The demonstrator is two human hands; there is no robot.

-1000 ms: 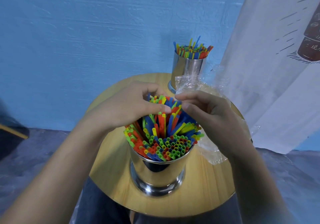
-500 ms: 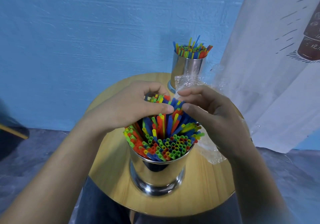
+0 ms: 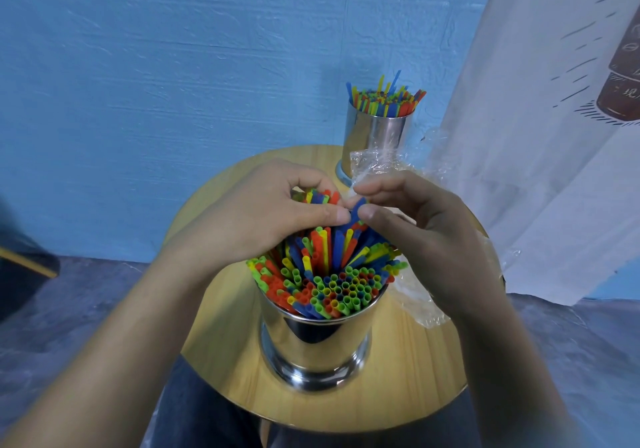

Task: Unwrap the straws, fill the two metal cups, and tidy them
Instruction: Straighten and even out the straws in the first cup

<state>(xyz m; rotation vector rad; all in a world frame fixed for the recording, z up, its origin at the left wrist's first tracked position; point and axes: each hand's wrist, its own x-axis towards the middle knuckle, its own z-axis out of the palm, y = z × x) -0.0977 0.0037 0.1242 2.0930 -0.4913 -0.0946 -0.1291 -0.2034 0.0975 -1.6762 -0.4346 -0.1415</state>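
Note:
A shiny metal cup (image 3: pixel 317 347) stands near the front of the round wooden table (image 3: pixel 408 388), packed with coloured straws (image 3: pixel 329 281). My left hand (image 3: pixel 263 212) grips a bunch of the taller straws at the cup's far side. My right hand (image 3: pixel 422 233) pinches a blue straw (image 3: pixel 356 208) between thumb and forefinger, right beside my left thumb. A second metal cup (image 3: pixel 375 139), also full of coloured straws (image 3: pixel 386 99), stands at the table's far edge.
Crumpled clear plastic wrap (image 3: pixel 419 304) lies on the table right of the near cup, partly under my right hand, and more wrap (image 3: pixel 377 160) sits against the far cup. A white printed cloth (image 3: pixel 540 136) hangs at the right. A blue wall is behind.
Both hands have shifted slightly over the near cup. My right fingers have closed on a single blue straw, and my left hand has gathered the tall straws tighter.

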